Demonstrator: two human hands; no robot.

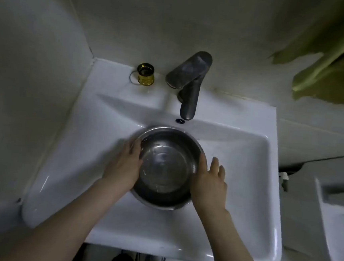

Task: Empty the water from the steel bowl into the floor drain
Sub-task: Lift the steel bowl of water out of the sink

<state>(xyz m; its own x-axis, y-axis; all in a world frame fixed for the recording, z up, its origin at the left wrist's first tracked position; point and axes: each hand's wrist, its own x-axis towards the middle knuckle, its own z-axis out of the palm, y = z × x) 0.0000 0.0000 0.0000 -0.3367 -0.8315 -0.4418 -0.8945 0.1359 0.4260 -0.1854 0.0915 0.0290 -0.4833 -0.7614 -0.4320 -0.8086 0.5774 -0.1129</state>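
We are at the very start of this job, as far as we can judge: the steel bowl [166, 168] sits in the basin of the white sink [247, 157], just below the spout of the faucet [188, 86], and it looks to hold a shallow layer of clear water, with ripples and glints showing across its bottom. Our left hand [122, 168] is pressed against the bowl's left rim, fingers curled along the outside wall, so that grip reads as closed on the bowl. Our right hand [209, 184] lies against the right rim with the thumb at the edge, but the other fingers are spread and point away, so we take that grip as open and only touching, not yet holding. The bowl appears level, and we cannot tell whether it has left the basin floor. No floor drain shows anywhere here; only a strip of floor is visible under the sink's front edge. What is left, then, is nearly everything: closing the right hand, lifting the bowl out level, carrying it to the drain and tipping it there. A small amber glass cup [145, 74] stands on the sink ledge left of the faucet, well clear of our hands.
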